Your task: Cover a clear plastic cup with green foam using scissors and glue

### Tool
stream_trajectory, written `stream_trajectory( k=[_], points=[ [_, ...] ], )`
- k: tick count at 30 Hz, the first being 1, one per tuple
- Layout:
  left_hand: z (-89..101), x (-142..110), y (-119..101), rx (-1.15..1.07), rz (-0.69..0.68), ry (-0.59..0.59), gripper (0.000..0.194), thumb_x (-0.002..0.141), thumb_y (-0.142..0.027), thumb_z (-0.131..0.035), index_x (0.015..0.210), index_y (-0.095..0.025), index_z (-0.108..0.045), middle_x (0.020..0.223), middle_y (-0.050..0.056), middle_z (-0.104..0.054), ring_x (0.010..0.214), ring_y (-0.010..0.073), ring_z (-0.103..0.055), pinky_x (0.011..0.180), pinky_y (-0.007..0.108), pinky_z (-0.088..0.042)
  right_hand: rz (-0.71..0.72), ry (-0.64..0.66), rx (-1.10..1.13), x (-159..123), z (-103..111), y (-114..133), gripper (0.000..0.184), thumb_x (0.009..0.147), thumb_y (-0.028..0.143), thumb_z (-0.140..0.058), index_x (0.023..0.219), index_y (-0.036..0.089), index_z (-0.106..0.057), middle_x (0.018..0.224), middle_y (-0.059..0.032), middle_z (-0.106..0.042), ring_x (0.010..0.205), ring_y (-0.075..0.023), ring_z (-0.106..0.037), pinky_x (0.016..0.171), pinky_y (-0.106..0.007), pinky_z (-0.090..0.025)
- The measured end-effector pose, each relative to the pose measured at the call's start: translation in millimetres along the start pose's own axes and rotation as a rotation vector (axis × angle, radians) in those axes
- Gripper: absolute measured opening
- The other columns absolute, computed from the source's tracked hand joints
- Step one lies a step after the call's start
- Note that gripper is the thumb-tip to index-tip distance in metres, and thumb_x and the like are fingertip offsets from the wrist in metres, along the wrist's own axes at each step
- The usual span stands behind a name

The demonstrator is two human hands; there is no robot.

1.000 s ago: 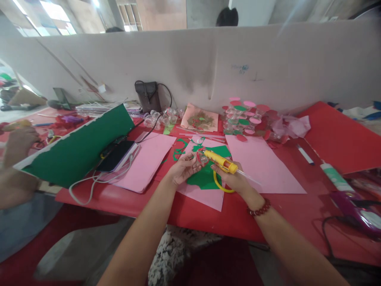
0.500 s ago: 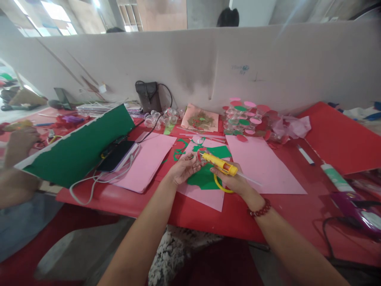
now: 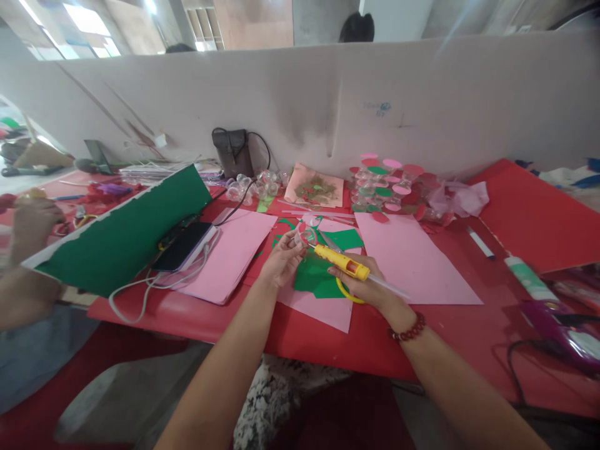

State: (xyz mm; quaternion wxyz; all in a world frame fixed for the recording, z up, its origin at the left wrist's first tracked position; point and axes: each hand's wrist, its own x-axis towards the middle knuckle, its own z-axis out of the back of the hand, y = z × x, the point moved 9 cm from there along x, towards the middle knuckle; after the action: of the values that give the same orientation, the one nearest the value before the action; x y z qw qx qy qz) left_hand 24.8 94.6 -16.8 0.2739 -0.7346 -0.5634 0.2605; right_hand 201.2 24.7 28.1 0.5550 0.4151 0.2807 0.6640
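Note:
My right hand (image 3: 362,284) is closed around a yellow glue gun (image 3: 341,264) with a clear glue stick poking out behind. Its nozzle points left toward a small clear plastic piece with red on it (image 3: 304,232), pinched in the fingers of my left hand (image 3: 282,259). Both hands hover over green paper scraps (image 3: 315,278) lying on a pink sheet (image 3: 328,300) on the red table (image 3: 300,337). A bead bracelet sits on my right wrist.
A large green sheet (image 3: 126,231) leans at the left over a dark phone (image 3: 184,245) with white cable. Pink sheets (image 3: 412,259), clear cups with coloured discs (image 3: 382,181), a glue tube (image 3: 529,278), a purple tool (image 3: 562,328) and another person's hand (image 3: 32,219) surround.
Both hands shifted slightly left and away; the left hand lifted the clear piece a little and the glue gun nozzle followed it.

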Motion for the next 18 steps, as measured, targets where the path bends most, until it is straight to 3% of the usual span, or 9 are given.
stream_trajectory(
  k=[10, 18],
  points=[
    [-3.3, -0.5, -4.4, -0.055, -0.043, -0.003, 0.042, 0.06, -0.001, -0.082, 0.09, -0.021, -0.062, 0.069, -0.007, -0.061, 0.067, 0.008, -0.061, 0.074, 0.023, -0.05, -0.048, -0.044, 0.073, 1.5, 3.1, -8.8, 0.04, 0.079, 0.057, -0.066, 0.065, 0.022, -0.052, 0.047, 0.0042, -0.046, 0.047, -0.0132, -0.047, 0.046, -0.025, -0.034],
    [-1.9, -1.0, -3.0, -0.067, -0.033, -0.012, 0.039, 0.063, 0.001, -0.078, 0.09, -0.022, -0.061, 0.069, -0.007, -0.061, 0.07, 0.0091, -0.062, 0.08, 0.025, -0.048, -0.028, -0.047, 0.036, 1.8, 3.7, -9.1, 0.038, 0.078, 0.057, -0.066, 0.066, 0.022, -0.056, 0.051, 0.0022, -0.053, 0.051, -0.0146, -0.053, 0.046, -0.025, -0.038]
  ],
)
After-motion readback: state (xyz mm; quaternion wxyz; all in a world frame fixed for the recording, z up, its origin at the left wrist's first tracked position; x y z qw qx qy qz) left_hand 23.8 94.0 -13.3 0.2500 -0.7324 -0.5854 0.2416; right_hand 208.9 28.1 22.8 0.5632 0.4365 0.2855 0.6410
